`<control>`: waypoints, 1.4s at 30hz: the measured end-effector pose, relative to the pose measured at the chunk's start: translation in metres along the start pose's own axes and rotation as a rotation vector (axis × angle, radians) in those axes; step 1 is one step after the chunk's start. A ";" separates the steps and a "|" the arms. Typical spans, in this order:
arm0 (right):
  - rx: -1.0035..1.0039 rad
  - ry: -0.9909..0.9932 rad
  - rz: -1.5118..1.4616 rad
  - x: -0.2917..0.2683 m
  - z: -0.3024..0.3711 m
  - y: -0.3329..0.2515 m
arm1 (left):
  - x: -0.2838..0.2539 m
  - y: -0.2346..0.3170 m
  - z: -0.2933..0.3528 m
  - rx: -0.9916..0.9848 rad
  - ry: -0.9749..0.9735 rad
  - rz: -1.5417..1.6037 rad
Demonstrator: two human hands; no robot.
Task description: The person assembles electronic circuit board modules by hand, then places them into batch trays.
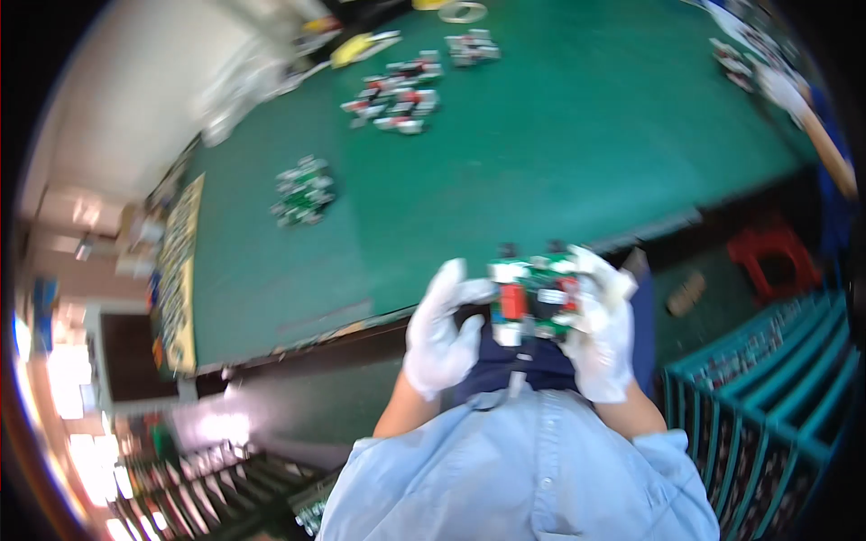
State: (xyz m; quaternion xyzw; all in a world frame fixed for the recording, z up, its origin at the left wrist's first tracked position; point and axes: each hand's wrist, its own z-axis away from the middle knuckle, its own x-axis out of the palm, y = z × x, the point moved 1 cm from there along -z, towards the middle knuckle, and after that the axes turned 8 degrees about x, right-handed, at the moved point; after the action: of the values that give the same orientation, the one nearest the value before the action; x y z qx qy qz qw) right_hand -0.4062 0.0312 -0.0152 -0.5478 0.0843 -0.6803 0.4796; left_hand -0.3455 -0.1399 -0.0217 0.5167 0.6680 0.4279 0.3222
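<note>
In front of my body, over the near edge of the table, is a green circuit board (pixel 534 270) with red, black and white components on it. My right hand (pixel 603 338), in a white glove, grips it by its right side. My left hand (pixel 442 334), gloved as well, is beside the board's left edge with thumb and fingers spread. One of its fingertips reaches the edge; whether it touches is too blurred to tell.
Green-topped table (pixel 505 171) bears a cluster of boards (pixel 397 95), another board (pixel 472 47) and a green stack (pixel 304 191). At far right, another person's gloved hand (pixel 783 93) is by more boards. Teal racks (pixel 767 397) and a red stool (pixel 774 257) stand right.
</note>
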 end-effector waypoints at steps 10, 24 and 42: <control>-0.038 -0.064 0.390 -0.088 -0.027 0.016 | 0.038 0.014 -0.023 0.717 -0.752 -0.693; 0.034 -0.214 0.764 -0.061 -0.031 -0.013 | 0.002 -0.013 -0.002 -0.286 -0.419 0.217; 0.212 -0.215 0.110 -0.004 -0.001 0.028 | 0.019 0.015 0.013 -1.019 0.314 0.671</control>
State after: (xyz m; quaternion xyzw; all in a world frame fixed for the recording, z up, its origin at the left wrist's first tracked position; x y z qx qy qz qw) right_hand -0.3917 0.0194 -0.0358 -0.5583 -0.0098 -0.5955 0.5776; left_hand -0.3327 -0.1171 -0.0133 0.4109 0.2212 0.8409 0.2740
